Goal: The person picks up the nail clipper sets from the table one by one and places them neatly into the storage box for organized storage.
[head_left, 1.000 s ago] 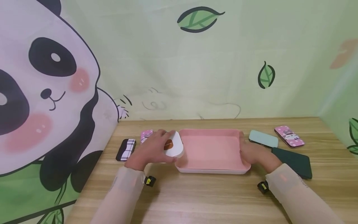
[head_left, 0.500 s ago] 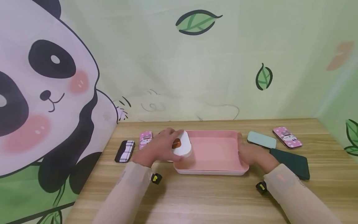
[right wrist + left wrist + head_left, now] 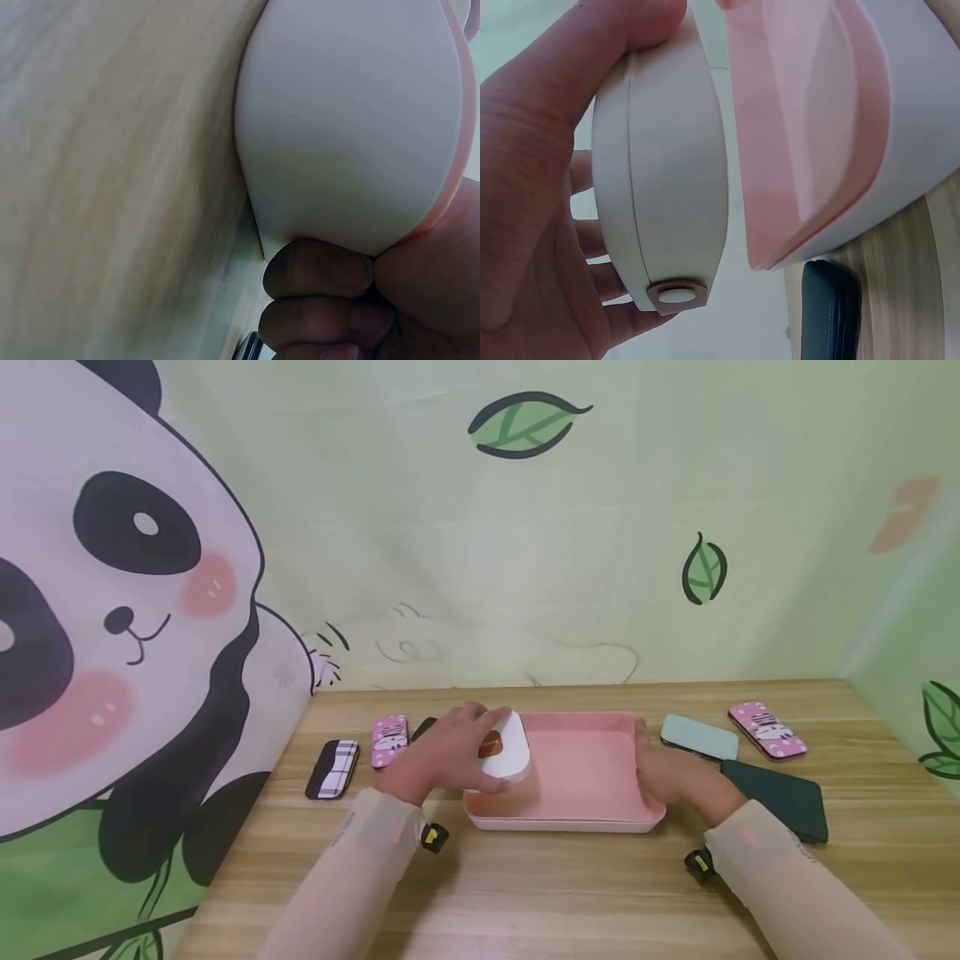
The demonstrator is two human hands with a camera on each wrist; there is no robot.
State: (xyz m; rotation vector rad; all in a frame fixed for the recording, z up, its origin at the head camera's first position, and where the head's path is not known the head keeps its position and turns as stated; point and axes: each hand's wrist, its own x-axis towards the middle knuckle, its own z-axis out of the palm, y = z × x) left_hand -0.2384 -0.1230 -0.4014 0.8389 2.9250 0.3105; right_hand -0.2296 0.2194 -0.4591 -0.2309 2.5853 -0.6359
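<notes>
My left hand [image 3: 450,752] grips a white rounded case [image 3: 515,750] with a brown patch on its top. In the left wrist view, a seam runs along the case's side, and a brown tab [image 3: 676,295] with a round button sits at one end. The case is held above the left end of a tray [image 3: 566,823], pink inside and white outside. At the tray's right end, my right hand [image 3: 678,772] holds the rim. The right wrist view shows its fingers [image 3: 319,268] curled against the white outer wall, thumb at the pink edge.
To the left lie a black-and-plaid flat case [image 3: 333,770], a pink patterned case [image 3: 389,741] and a dark item [image 3: 423,727] partly hidden by my left hand. On the right are a pale green case [image 3: 699,737], another pink case [image 3: 767,730] and a dark green one [image 3: 780,800].
My left hand has carried the white case rightward, from the tray's left edge to over its left end. My right hand keeps its hold on the tray's rim.
</notes>
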